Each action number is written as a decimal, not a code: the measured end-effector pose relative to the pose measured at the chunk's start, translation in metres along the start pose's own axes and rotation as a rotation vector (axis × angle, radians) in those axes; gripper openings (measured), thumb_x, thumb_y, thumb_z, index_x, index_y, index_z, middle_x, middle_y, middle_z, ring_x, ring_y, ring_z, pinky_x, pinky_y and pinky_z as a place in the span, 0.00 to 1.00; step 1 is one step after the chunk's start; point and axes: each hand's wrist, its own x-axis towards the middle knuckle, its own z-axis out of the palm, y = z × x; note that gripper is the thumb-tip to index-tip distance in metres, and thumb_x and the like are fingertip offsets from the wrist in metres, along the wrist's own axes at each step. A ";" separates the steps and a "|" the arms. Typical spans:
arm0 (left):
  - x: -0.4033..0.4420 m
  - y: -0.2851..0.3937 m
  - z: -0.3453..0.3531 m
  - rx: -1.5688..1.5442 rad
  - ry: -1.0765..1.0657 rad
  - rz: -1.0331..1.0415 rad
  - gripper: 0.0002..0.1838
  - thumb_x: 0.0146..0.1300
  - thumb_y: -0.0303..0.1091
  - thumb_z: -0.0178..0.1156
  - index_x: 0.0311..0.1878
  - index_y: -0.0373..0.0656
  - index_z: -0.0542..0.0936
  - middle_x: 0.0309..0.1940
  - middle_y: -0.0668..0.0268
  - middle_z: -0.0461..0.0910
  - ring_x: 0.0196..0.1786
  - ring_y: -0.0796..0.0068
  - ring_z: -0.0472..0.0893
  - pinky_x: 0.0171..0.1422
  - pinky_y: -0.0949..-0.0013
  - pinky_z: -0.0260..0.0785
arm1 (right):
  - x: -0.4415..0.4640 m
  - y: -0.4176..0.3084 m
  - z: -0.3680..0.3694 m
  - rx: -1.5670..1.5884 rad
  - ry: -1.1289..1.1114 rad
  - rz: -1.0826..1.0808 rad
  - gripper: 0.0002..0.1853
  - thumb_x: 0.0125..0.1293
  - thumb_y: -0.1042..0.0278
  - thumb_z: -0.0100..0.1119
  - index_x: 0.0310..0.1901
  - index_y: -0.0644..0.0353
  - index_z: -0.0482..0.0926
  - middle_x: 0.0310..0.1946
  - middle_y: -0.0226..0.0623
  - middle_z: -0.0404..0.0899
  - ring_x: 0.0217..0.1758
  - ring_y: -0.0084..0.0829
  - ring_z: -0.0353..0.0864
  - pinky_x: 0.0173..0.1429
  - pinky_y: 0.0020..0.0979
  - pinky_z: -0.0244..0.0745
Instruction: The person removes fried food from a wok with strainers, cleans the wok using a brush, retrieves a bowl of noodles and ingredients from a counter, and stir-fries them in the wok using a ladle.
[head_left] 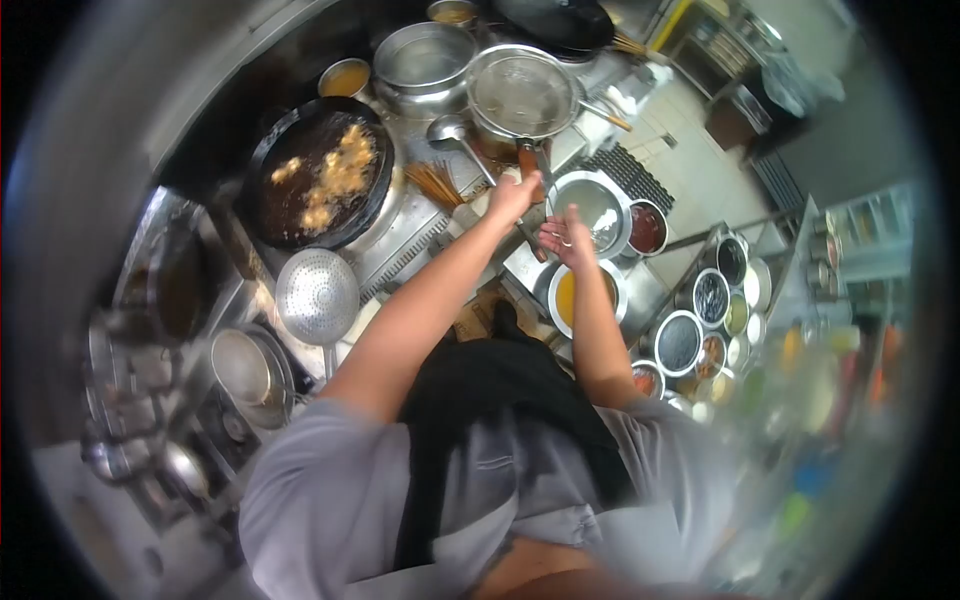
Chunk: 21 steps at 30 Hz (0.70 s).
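My left hand (514, 196) is closed round the wooden handle (528, 158) of a round mesh strainer (520, 92), which sits over a pot at the top middle. To its right my right hand (567, 238) is held with its fingers apart, at the near edge of a steel bowl (597, 212) of pale liquid. Nothing shows in that hand. A ladle (448, 130) lies left of the strainer handle. In a dark wok (322, 175) at the left, golden pieces float in dark oil.
A perforated skimmer (317, 297) rests below the wok. A large metal pot (425, 62) stands behind. Bowls of yellow liquid (580, 298) and red sauce (648, 226) are near my right hand. Several containers, one dark-filled (679, 343), line the right side.
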 end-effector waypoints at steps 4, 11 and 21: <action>0.021 0.070 0.066 -0.309 -0.026 -0.073 0.22 0.57 0.45 0.70 0.40 0.32 0.80 0.28 0.62 0.78 0.30 0.69 0.79 0.28 0.62 0.73 | -0.033 -0.119 -0.009 0.051 -0.372 -0.010 0.32 0.73 0.39 0.47 0.52 0.67 0.77 0.34 0.36 0.83 0.30 0.26 0.81 0.34 0.27 0.79; 0.004 0.092 0.022 -0.726 -0.166 -0.075 0.07 0.60 0.29 0.60 0.34 0.37 0.73 0.23 0.62 0.76 0.23 0.67 0.78 0.26 0.62 0.74 | -0.037 -0.140 0.002 -0.044 -0.213 -0.077 0.13 0.77 0.61 0.48 0.39 0.63 0.73 0.20 0.26 0.67 0.10 0.16 0.59 0.09 0.20 0.53; -0.135 0.082 -0.152 -0.703 0.036 0.165 0.27 0.65 0.22 0.56 0.66 0.42 0.60 0.37 0.54 0.81 0.21 0.71 0.77 0.23 0.67 0.74 | -0.073 -0.162 0.105 -0.490 -0.334 -0.529 0.09 0.75 0.65 0.51 0.47 0.62 0.76 0.19 0.26 0.70 0.13 0.18 0.66 0.13 0.22 0.60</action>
